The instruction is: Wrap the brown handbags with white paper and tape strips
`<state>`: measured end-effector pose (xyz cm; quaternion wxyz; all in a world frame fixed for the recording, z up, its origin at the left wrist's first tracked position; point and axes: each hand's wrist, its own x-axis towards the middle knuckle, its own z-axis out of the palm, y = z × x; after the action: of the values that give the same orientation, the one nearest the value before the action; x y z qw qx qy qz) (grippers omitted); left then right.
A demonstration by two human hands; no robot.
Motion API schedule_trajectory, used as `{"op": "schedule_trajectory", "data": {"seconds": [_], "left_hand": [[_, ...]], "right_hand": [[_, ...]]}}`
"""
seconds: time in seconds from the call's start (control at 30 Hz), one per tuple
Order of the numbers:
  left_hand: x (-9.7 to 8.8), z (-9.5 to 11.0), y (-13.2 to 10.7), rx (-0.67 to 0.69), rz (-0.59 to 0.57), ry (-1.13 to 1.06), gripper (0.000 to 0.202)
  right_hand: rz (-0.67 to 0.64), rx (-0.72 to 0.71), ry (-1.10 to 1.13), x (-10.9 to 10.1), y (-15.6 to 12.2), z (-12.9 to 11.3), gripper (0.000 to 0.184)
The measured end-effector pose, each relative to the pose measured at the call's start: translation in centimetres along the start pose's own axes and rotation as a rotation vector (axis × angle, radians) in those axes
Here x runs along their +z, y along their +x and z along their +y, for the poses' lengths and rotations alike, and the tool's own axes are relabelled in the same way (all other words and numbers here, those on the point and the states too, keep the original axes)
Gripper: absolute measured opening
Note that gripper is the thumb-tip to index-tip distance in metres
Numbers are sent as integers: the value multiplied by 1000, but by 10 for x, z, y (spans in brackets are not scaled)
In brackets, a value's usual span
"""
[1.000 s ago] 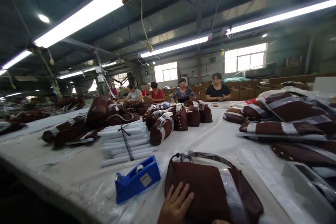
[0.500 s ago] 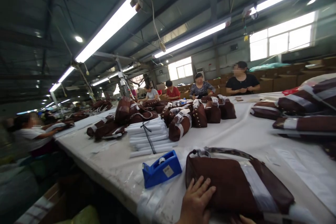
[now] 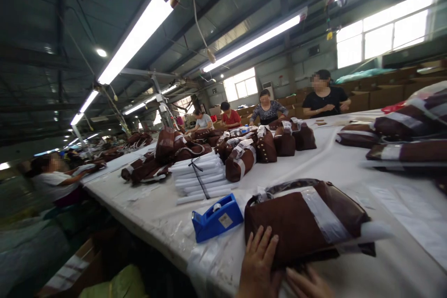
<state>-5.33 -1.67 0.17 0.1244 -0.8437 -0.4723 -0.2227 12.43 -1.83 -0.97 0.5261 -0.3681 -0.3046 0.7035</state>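
Observation:
A dark brown handbag [image 3: 286,221] lies on the table right in front of me, with a band of clear and white wrapping around its body and a wrapped handle along its top. My left hand [image 3: 258,263] rests with fingers spread on the bag's near left side. Low at the frame's bottom edge, my right hand [image 3: 309,283] touches or nearly touches the bag's lower edge, its visible fingers stretched out. A white roll [image 3: 375,231] sticks out at the bag's right end. Just left of the bag stands a blue tape dispenser [image 3: 217,219].
Tied white rolls [image 3: 199,174] are stacked behind the dispenser, with several wrapped brown bags [image 3: 240,163] beyond. More brown bags [image 3: 405,151] lie at right. A person in black [image 3: 326,98] and others sit across the table. An open carton [image 3: 70,270] stands below the table's left edge.
The handbag's right end has swung away from me, and the white roll there shows more. My right hand has come further into view at the bag's lower edge. The left hand stays on it.

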Motion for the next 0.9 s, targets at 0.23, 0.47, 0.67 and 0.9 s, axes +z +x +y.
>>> {"op": "schedule_trajectory", "data": {"seconds": [0.23,0.47,0.67,0.9], "left_hand": [[8,24,2,-106,143,143,88],[13,34,19,-95,238,68,80],[16,30,23,-63,189,-40,80],[12,31,23,-55,205,-71,82]], "right_hand": [[3,7,227,18,-22,-23,56],[-131,-82,11,1,-43,-53,58],[59,-504,-1075,-82,-80,-92,36],[439,-656,-1875,-208,-105,-139,39]]}}
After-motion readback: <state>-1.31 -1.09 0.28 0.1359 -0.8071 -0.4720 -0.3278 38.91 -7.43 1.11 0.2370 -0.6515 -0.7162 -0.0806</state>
